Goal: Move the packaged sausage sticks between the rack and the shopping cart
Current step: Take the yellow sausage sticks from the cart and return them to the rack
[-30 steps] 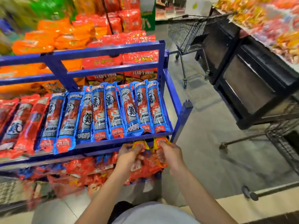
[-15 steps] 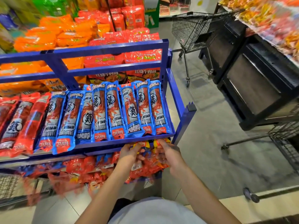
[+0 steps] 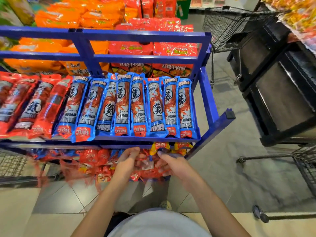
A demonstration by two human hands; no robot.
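**Both hands under the rack's front rail, at the lower tier**

On the upper shelf of the blue rack (image 3: 145, 35), the left stretch holds red-wrapped sticks (image 3: 34, 106) lying side by side. To their right, blue-wrapped sticks (image 3: 136, 103) fill the shelf to its right end. All of them lie lengthwise, front to back. Below the shelf's front rail, a jumble of red packs (image 3: 95, 158) sits on the rack's lower tier, blurred.

The left hand (image 3: 127, 162) reaches in just under that rail, near the middle of the blue row. Its fingers are curled above the red packs, but blur hides whether they grip any.

Just right of it, the right hand (image 3: 172, 165) also reaches under the rail. Its thumb points up at the lower edge of the yellow-topped packs (image 3: 159, 147), which peek out beneath the rail. Its other fingers curl among the red packs below. I cannot tell whether it pinches a pack or only touches it.

Past the rack's far right corner stands a black wire shopping cart (image 3: 222, 23), well apart from both hands.
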